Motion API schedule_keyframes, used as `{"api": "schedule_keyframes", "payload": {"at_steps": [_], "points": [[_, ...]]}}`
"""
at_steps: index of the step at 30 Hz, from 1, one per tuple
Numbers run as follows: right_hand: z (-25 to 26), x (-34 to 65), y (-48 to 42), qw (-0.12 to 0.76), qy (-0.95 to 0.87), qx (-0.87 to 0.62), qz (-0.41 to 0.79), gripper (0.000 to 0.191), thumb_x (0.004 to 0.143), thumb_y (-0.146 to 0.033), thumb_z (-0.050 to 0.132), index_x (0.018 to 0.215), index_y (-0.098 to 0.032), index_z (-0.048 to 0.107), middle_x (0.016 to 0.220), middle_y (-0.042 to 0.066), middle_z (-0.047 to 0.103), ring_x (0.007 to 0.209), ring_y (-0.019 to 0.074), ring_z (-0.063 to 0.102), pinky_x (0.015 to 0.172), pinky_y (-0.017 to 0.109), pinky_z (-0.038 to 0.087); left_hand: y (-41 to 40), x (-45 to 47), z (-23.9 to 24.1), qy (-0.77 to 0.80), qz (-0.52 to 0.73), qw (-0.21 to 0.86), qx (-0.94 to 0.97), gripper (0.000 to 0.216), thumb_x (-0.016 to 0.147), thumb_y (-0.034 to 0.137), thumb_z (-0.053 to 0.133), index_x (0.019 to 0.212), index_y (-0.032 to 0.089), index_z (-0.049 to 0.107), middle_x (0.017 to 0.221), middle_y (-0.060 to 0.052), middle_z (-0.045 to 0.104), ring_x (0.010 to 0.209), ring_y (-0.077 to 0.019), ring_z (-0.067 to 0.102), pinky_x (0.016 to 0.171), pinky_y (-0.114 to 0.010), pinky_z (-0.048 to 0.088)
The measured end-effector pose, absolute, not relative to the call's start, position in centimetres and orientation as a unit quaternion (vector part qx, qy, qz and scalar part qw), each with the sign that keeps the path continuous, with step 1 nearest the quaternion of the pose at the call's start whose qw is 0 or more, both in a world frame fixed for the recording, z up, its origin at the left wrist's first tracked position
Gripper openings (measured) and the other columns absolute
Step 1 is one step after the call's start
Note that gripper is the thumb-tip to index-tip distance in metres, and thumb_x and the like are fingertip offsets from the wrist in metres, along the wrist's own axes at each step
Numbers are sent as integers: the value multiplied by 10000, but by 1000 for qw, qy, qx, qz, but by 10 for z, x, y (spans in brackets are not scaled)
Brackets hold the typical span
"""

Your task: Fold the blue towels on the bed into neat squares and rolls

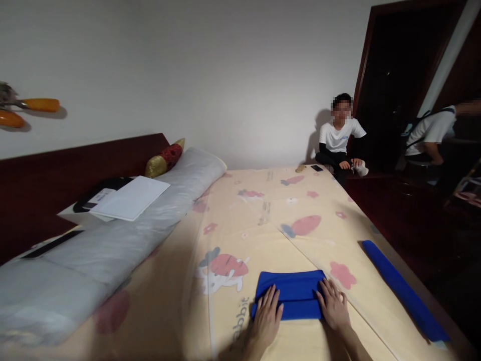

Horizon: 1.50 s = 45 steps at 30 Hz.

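Observation:
A folded blue cloth (291, 287) lies flat on the bed, with a crosswise fold line near its front edge. My left hand (267, 313) rests on its left side, fingers stretched out over the fabric. On the opposite side, my right hand (334, 303) lies with fingers extended along the cloth's right edge. Both palms face down, and neither hand grips the fabric. A long, narrow blue strip of rolled or folded cloth (404, 291) lies apart to the right, near the bed's edge.
Along the left side of the patterned bedsheet (233, 230) lies a long grey bolster (150, 215) bearing a white flat board (131, 198). A red-gold cushion (165, 158) leans by the headboard (82, 165). A phone (316, 168) lies near a seated person (340, 138); another person (432, 130) bends at right.

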State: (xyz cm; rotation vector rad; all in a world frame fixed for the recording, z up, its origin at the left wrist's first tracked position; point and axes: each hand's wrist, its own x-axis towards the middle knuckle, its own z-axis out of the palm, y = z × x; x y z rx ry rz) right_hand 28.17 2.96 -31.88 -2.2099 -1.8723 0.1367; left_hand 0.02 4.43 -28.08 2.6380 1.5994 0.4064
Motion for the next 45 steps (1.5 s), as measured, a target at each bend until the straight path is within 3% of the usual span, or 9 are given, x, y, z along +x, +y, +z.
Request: {"api": "schedule_keyframes", "payload": {"at_steps": [7,13,16,20,23,27,37,41,45], "points": [[-311,275,46,112,-626,-770,57,500,927,-389,332,1391,-270,475,1418,100,496,1286,316,435,1013,542,331,24,-36,-271,445,122,-58,885,543,857,243,489,1397,288,455,1387,-13,555,1237,-241,511,1087,-413,356],[-293,275,38,152,-617,-771,37,493,939,-459,300,1309,-261,559,1377,107,525,1272,324,436,1004,537,336,22,-34,-281,443,97,-52,890,721,742,125,478,1439,281,385,1410,2,535,1240,-235,498,1100,-415,327],[-297,278,13,214,-641,-736,17,453,938,-381,300,1282,-274,576,1359,90,546,1273,290,452,1020,477,341,27,-35,-289,443,87,-43,891,774,709,96,480,1447,300,370,1419,16,529,1250,-236,491,1103,-417,319],[-323,276,-20,210,-680,-701,39,499,825,-271,434,1307,-321,553,1359,55,565,1256,296,487,971,455,373,32,-36,-295,449,78,-41,889,823,674,60,466,1449,319,374,1417,22,531,1250,-234,499,1092,-410,337],[-331,271,-23,205,-686,-697,40,519,818,-263,443,1326,-329,531,1389,47,544,1278,302,468,954,455,367,32,-38,-296,484,95,-59,868,801,716,55,439,1469,314,348,1425,1,523,1258,-247,494,1089,-428,351],[-308,266,-7,212,-691,-690,29,405,845,-295,462,1227,-291,598,1259,63,628,1182,287,526,976,436,332,38,-43,-293,482,96,-53,869,686,744,64,434,1389,294,477,1315,-25,614,1195,-248,550,1078,-424,377],[-272,259,-26,160,-711,-682,61,412,673,-96,466,993,-252,674,1060,48,680,1028,265,581,966,434,322,37,-72,-260,457,40,49,887,602,672,102,507,1214,351,585,1263,29,634,1195,-220,550,1087,-381,384],[-279,229,-25,161,-697,-696,66,443,747,-161,476,1151,-213,652,1260,99,627,1182,294,532,1042,458,296,27,-56,-267,489,-2,63,870,711,675,104,498,1367,270,499,1406,-38,540,1312,-274,459,1132,-459,325],[-274,183,-15,192,-755,-612,133,531,852,-300,462,1378,-246,499,1411,51,526,1298,255,464,1098,408,288,22,-13,-285,481,3,103,870,735,746,118,445,1471,208,361,1528,-53,382,1407,-257,326,1176,-452,247]]}}
